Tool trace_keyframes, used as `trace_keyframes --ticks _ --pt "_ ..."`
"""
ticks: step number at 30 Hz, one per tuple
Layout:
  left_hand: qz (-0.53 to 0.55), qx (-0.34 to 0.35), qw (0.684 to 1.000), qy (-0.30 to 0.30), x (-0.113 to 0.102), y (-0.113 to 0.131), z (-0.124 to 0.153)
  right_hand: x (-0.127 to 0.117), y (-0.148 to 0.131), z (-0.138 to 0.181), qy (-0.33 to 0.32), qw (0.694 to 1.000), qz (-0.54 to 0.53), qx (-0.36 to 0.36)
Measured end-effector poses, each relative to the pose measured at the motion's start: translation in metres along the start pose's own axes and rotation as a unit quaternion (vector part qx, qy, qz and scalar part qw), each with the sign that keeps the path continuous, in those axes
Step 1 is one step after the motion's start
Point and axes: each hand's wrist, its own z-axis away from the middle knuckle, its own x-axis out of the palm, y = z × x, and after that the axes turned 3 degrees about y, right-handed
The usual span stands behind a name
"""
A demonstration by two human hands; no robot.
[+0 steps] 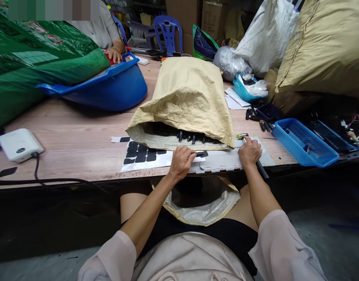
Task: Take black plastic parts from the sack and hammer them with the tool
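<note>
My left hand (183,160) is closed in a pinch on a small black part (199,154), held low over the table's front edge. My right hand (249,151) grips a hammer (261,170); its dark handle sticks out below the fist and its yellowish head shows above. Under both hands lie a grey board (220,164) and a white sheet (164,160) with black rounded stickers (141,153). Just beyond, a tan woven sack (191,86) lies with its mouth towards me, several black parts (193,138) showing inside. A second open sack (205,212) sits between my legs.
At left stand a blue basin (117,88), a green sack (44,74) and a white box (20,144) with a black cable. A blue basket (306,144) is at right, before big sacks (325,47). Another person's hand (115,54) is behind the basin.
</note>
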Motion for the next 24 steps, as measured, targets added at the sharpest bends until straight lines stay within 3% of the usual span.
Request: trace_keyframes --ticks 3,5,6,9,12,14,15,17,20,22,24 --pt "0.035 0.139 0.990 -0.014 0.001 0.021 0.033 0.003 0.001 -0.001 0.008 1.000 0.002 -0.002" --pt "0.042 0.198 0.974 -0.100 0.010 0.027 0.059 0.004 0.001 -0.001 0.009 1.000 0.002 -0.002" --pt "0.028 0.196 0.969 -0.150 0.017 0.027 0.070 0.004 0.001 -0.001 0.008 1.000 0.002 -0.001" --pt "-0.056 0.057 0.956 -0.282 0.042 0.016 0.094 0.003 0.000 -0.001 0.003 1.000 0.001 -0.001" --pt "-0.124 -0.120 0.911 -0.374 0.062 0.006 0.099 0.001 -0.001 -0.001 0.002 1.000 -0.004 -0.002" --pt "-0.142 -0.170 0.890 -0.400 0.067 0.008 0.099 0.000 -0.001 -0.001 0.004 1.000 -0.006 -0.001" --pt "-0.139 -0.164 0.892 -0.398 0.067 0.012 0.098 0.000 -0.001 -0.001 0.005 1.000 -0.007 0.000" --pt "-0.109 -0.095 0.920 -0.364 0.061 0.022 0.095 0.000 -0.001 -0.001 0.005 1.000 -0.006 0.001" --pt "-0.039 0.021 0.976 -0.214 0.038 0.031 0.076 0.001 -0.001 -0.001 0.005 1.000 -0.001 0.001" --pt "-0.028 0.011 0.997 -0.071 0.019 0.025 0.046 0.002 -0.001 -0.001 0.006 1.000 0.001 0.000" --pt "-0.051 -0.070 0.995 0.054 0.001 0.010 0.008 0.003 0.000 -0.001 0.007 1.000 0.001 -0.001"
